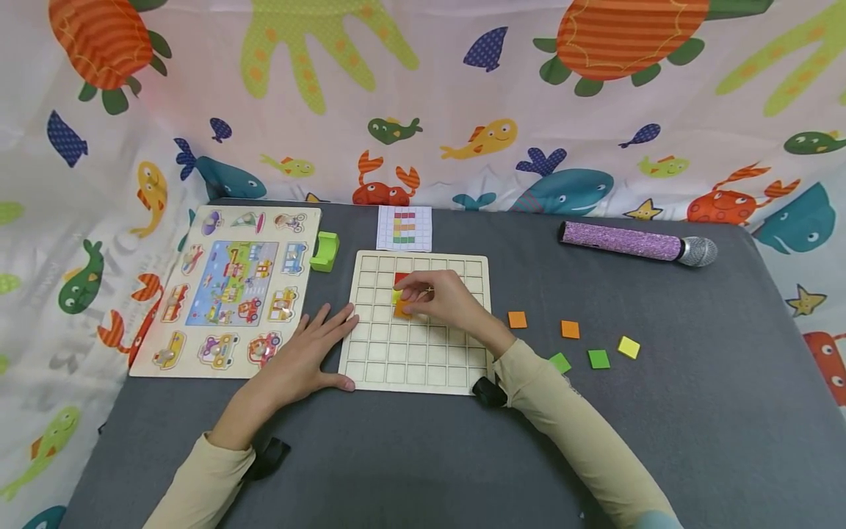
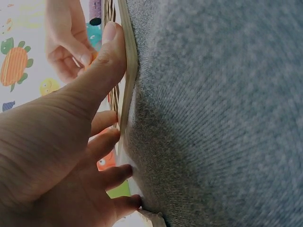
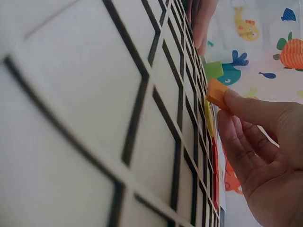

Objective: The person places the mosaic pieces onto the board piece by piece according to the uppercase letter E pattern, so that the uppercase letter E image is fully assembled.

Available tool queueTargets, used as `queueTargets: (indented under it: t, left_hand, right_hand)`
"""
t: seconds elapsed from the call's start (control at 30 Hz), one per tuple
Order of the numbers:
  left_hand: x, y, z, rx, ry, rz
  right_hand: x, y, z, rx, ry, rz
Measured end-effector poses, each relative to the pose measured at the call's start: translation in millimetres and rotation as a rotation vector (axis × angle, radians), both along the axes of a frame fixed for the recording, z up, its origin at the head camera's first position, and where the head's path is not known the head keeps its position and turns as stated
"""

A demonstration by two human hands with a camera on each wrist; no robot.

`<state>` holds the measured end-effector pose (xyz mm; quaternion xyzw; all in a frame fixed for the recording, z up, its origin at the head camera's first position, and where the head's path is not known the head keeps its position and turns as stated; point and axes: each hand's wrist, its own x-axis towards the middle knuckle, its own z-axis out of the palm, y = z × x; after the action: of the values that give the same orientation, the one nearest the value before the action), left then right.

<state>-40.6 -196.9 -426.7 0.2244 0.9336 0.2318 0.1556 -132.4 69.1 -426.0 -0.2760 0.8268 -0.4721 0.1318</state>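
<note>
a small flat orange square tile [image 3: 217,93] is pinched between the thumb and fingertips of the right hand [image 1: 439,295], over a pale wooden square board with a raised grid [image 1: 388,373], a little toward its left edge from the middle. from the head view the tile is partly covered by the fingers; in the right wrist view its thick side is shown and it is seen tilted, though whether the board is touched by it cannot be told. a flat yellow tile [image 3: 209,118] and a flat red tile [image 3: 216,170] are seen on the board, largely hidden from above by the hand.

the left hand [image 1: 307,358] is rested at the board's left edge, fingers straight and spread apart, thumb by the near left corner. only in the left wrist view is the board's edge shown side-on, with the thumb laid against it.

beyond the board's right edge, two orange tiles [image 1: 570,329], two green tiles [image 1: 598,358] and one yellow tile [image 1: 628,347] are scattered. a white gridded card with coloured squares [image 1: 405,228] is placed at the board's far edge. a wooden picture puzzle [image 1: 254,224] is set toward the left edge of the grey-covered desk [image 1: 714,426].
</note>
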Motion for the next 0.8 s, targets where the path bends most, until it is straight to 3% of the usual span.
queueTargets:
  t: [0.23,0.6,0.8]
  left_hand:
    - [-0.2,0.0,-1.7,-0.006,0.007,-0.003]
    - [-0.1,0.1,-0.8,0.002,0.004,0.001]
    - [-0.4,0.0,-1.4,0.006,0.001,0.003]
  right_hand:
    - [1.8,-7,-4.4,0.039,0.007,0.042]
    - [8.0,-13,3.5,0.131,0.048,0.036]
    - [7.3,-5,6.8,0.112,0.053,0.059]
